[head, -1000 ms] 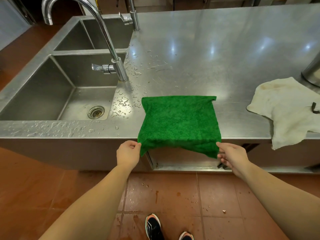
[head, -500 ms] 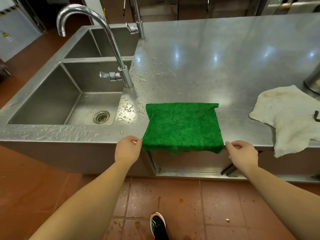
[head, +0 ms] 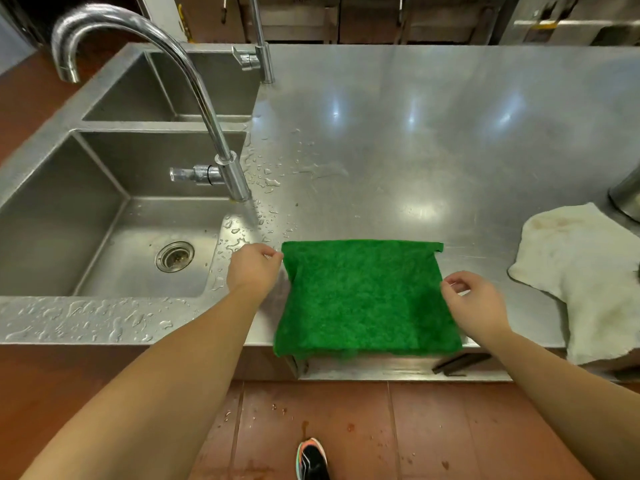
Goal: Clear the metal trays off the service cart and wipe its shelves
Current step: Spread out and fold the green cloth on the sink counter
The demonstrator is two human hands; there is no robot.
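Observation:
A green cloth (head: 363, 296) lies flat on the steel counter (head: 415, 150), its near edge hanging just over the counter's front. My left hand (head: 252, 271) pinches the cloth's far left corner. My right hand (head: 476, 306) rests at the cloth's right edge about halfway along, thumb and forefinger closed on that edge. No service cart or metal trays are in view.
A double sink (head: 114, 237) with a tall curved tap (head: 207, 116) sits left of the cloth, with water drops around it. A stained white rag (head: 585, 282) lies at the right by a metal container (head: 628, 195). Red floor tiles and my shoe (head: 311, 459) are below.
Both hands moved from the counter's front edge forward onto the counter, carrying the cloth's hanging corners up over it. The camera moved closer.

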